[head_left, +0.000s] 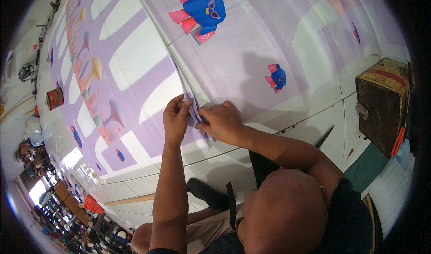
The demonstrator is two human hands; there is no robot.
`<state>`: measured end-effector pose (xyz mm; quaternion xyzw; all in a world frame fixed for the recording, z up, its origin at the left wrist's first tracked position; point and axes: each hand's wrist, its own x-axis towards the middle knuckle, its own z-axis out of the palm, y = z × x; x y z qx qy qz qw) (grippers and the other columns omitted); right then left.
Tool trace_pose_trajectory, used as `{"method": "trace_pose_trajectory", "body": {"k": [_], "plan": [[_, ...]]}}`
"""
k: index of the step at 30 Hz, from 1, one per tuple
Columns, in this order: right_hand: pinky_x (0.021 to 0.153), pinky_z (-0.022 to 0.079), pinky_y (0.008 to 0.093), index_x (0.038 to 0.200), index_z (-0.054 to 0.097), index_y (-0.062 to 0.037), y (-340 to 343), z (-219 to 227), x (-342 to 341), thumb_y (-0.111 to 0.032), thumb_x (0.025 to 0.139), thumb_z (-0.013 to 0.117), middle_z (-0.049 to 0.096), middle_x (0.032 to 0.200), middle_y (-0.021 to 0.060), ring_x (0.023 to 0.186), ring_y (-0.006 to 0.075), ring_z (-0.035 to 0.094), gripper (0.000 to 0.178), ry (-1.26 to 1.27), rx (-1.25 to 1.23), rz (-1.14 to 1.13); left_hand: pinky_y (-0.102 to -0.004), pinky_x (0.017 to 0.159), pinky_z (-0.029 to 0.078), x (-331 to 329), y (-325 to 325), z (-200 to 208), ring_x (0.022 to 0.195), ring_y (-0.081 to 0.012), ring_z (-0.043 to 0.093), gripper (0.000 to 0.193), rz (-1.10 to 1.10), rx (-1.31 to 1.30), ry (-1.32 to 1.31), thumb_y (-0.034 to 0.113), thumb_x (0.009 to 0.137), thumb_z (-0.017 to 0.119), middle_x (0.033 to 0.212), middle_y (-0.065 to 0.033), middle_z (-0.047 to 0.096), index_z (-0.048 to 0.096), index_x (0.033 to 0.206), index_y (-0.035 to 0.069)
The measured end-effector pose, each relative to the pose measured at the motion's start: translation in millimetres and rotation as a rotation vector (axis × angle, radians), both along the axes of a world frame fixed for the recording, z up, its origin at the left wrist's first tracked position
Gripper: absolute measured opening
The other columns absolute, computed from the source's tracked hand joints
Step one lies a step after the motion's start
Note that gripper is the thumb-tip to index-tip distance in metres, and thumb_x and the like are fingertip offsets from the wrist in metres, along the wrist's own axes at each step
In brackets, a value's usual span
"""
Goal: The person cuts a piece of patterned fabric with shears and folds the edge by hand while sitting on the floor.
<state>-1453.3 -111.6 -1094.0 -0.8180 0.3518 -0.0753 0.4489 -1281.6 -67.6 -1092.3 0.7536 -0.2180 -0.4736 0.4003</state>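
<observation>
Pinching glossy lilac banner (233, 70) fold, left hand (176, 119), right hand (223, 123)

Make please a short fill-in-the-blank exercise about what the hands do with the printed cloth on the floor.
1. Both hands, left hand and right hand, pinch the folded edge of the ____ printed cloth.
2. The cartoon figures on the cloth are mainly ____.
3. The cloth lies on a ____ floor.

Missing words: purple; blue; tiled
</observation>
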Motion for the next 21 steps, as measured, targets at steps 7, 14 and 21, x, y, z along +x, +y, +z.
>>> {"method": "trace_pose_trajectory", "body": {"k": [7, 14, 21], "plan": [[0.078, 0.043, 0.0407, 0.102, 0.062, -0.0084, -1.1, 3.3, 1.0, -0.036, 0.082, 0.077, 0.07, 0.082, 0.006, 0.079, 0.0244, 0.068, 0.037, 0.002, -0.023, -0.064, -0.0245, 0.066, 0.05, 6.3, 4.2, -7.8, 0.076, -0.0102, 0.062, 0.028, -0.045, -0.007, -0.066, 0.015, 0.095, 0.069, 0.088, -0.0047, 0.068, 0.063, 0.116, -0.002], [0.078, 0.046, 0.0413, 0.098, 0.065, -0.0059, -1.6, -4.2, 1.7, -0.037, 0.085, 0.074, 0.068, 0.085, 0.009, 0.081, 0.0254, 0.067, 0.035, -0.009, -0.107, -0.073, -0.0255, 0.062, 0.049, -5.9, -7.3, 4.4, 0.072, -0.0106, 0.06, 0.033, -0.103, 0.061, -0.229, 0.015, 0.093, 0.07, 0.085, -0.0051, 0.065, 0.063, 0.12, -0.002], [0.071, 0.046, 0.0414, 0.109, 0.065, -0.0049, 4.4, -6.4, 3.9, -0.024, 0.083, 0.07, 0.065, 0.089, 0.0075, 0.081, 0.0256, 0.064, 0.033, 0.002, -0.215, -0.019, -0.0262, 0.065, 0.047, 1.6, -3.4, 5.0, 0.071, -0.0101, 0.056, 0.034, -0.104, 0.047, -0.344, 0.014, 0.091, 0.068, 0.079, -0.0017, 0.061, 0.063, 0.12, -0.005]]}}
